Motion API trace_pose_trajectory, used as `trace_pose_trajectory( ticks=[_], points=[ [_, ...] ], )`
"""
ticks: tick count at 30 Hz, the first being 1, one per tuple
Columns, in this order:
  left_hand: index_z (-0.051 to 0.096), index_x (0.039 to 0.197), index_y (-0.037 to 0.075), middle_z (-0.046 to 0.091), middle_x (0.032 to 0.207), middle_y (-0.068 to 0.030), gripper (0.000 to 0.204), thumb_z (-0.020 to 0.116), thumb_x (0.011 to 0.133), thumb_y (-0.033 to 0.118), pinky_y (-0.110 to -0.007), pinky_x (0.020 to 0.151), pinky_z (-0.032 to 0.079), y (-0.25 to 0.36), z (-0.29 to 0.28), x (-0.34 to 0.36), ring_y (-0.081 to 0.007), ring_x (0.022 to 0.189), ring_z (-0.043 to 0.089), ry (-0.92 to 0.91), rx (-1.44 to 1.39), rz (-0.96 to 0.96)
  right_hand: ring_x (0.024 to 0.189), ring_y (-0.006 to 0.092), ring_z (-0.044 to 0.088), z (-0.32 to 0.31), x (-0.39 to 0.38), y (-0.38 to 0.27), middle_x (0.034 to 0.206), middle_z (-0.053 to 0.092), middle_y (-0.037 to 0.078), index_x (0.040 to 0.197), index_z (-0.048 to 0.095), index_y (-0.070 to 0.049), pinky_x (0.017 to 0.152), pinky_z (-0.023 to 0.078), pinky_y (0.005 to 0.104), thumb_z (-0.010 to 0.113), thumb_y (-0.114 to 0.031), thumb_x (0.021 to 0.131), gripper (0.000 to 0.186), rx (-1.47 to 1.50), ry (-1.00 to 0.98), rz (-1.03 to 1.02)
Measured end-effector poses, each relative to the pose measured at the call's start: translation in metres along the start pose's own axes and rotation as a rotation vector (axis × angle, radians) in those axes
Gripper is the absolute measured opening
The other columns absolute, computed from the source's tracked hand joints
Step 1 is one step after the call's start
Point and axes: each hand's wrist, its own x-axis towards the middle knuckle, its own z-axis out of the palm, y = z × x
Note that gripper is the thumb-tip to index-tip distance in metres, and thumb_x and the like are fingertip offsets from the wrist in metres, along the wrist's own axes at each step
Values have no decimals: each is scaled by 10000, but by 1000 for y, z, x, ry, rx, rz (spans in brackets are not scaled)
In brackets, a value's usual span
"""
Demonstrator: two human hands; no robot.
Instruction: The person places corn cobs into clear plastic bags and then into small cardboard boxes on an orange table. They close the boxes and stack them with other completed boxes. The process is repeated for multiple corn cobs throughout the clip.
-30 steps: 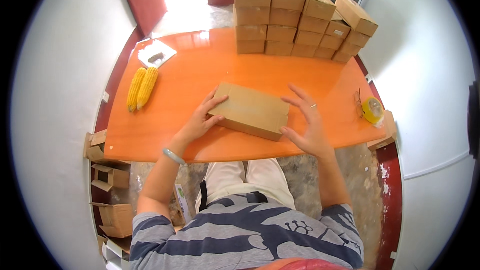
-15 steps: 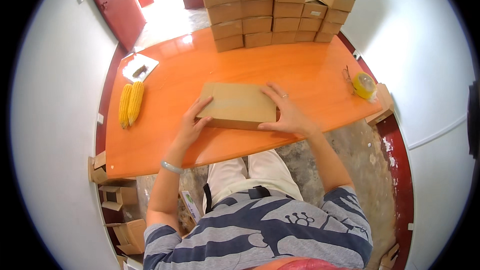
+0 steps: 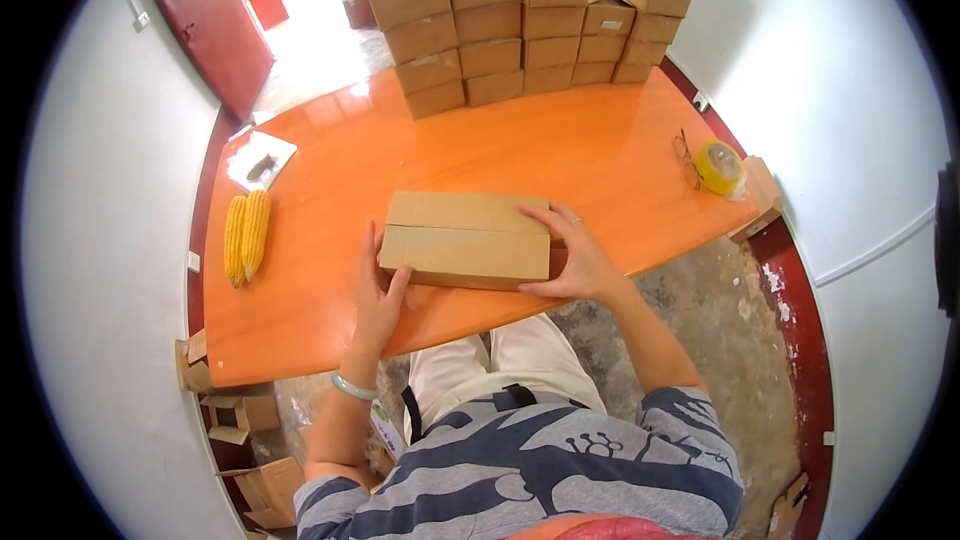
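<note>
A closed cardboard box [image 3: 465, 240] lies flat near the table's front edge, a seam between two flaps running lengthwise across its top. My left hand [image 3: 375, 290] is at the box's left end, thumb against the near top corner and fingers stretched along the end. At the right end, my right hand [image 3: 580, 255] holds the box, with fingers over the far top corner and thumb low on the near side. What is inside the box is hidden.
Stacked cardboard boxes [image 3: 490, 30] line the table's far edge. Two corn cobs [image 3: 246, 237] and a white sheet [image 3: 260, 160] with a small dark item lie left. On the right are a yellow tape roll [image 3: 719, 167] and scissors [image 3: 686, 158]. Opened cartons [image 3: 245, 415] sit on the floor.
The box has been turned, so its seamed flap side replaces the plain side on top. My left hand's fingers have shifted from its top to its left end. The view has shifted slightly.
</note>
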Motion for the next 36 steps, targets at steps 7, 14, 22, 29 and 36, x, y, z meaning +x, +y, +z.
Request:
trace_pose_trajectory(
  ticks=[7,14,22,29,36],
  points=[
    [383,1529,18,530,1458,-178,599,619,978,27,-386,1070,486,-11,10,-21,-283,1277,592,34,52,-74,1375,332,494,-39,-19,22,1487,475,194,1493,491,-101,1052,511,434,940,-232,664,951,329,187,215],
    [588,1338,-15,659,1239,-183,448,664,897,-33,-377,1001,536,-13,11,-17,-287,1149,665,51,284,46,1283,242,567,-129,23,10,1415,554,129,1515,421,-29,1005,542,368,874,-146,768,882,304,626,-61],
    [649,1225,-43,661,1174,-181,346,653,879,-54,-356,959,548,-1,18,-11,-293,1091,678,25,412,121,1202,249,612,-239,146,6,1352,562,172,1480,462,-18,939,551,355,918,-338,759,911,154,952,-2],
    [672,1164,-50,659,1158,-186,301,652,865,-62,-364,944,546,6,16,-10,-316,1071,671,17,448,117,1244,306,578,-251,225,49,1345,564,188,1458,492,-48,1007,520,410,936,-447,681,981,99,1126,84],
    [689,1126,-48,669,1157,-181,268,664,859,-46,-370,917,536,13,18,-9,-324,1051,669,24,460,110,1278,320,549,-245,262,58,1383,523,213,1436,487,-42,1034,518,410,923,-445,691,952,48,1102,124]
  ],
)
